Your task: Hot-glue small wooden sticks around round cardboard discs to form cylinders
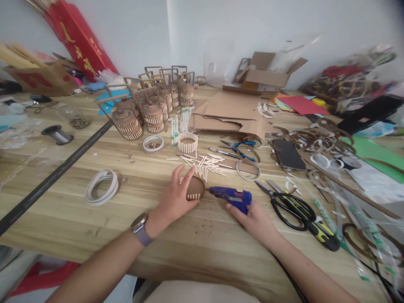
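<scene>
A blue hot glue gun (235, 198) is gripped in my right hand (254, 221), its nozzle pointing left at the rim of a round brown cardboard base (196, 185). My left hand (173, 193) steadies this base from the left, thumb at the near edge and fingers along the far side. Short wooden sticks (193, 196) stand upright along the near part of the base's rim; my hand hides its left part. Just beyond lies a loose heap of pale sticks (210, 166). A ring of upright sticks (187, 143) stands behind the heap.
Several lantern-like stick baskets with handles (153, 113) stand at the back left. Black-handled scissors (284, 206) and a yellow-black utility knife (322, 233) lie to the right. A white tape roll (101, 187) is at left; cardboard sheets (230, 107) lie at the back.
</scene>
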A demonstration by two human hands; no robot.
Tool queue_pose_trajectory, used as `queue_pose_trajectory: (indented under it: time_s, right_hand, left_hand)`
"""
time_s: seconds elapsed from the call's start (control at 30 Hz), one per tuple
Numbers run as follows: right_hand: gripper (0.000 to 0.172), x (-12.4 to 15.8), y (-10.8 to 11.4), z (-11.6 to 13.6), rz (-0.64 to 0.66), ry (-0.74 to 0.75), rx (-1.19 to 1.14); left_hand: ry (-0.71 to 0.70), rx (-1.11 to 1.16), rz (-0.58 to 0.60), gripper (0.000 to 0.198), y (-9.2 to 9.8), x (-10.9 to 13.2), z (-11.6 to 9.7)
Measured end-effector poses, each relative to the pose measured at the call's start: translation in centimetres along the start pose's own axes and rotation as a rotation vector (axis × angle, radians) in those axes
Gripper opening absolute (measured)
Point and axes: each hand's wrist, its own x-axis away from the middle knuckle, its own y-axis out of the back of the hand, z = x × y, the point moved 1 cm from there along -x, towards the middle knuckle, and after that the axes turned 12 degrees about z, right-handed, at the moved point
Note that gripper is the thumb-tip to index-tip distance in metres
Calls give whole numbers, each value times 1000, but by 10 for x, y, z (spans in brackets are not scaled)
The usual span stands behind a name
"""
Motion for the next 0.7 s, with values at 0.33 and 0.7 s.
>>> queue_pose_trajectory:
  time_s: [0.33, 0.7]
  right_hand:
    - [53, 5, 58, -12, 230, -263, 218]
    - [22, -77, 68, 25, 69, 49, 938]
  left_hand:
    - [-32, 4, -18, 107, 0, -3, 2]
    - [-46, -5, -2, 107, 2, -4, 4]
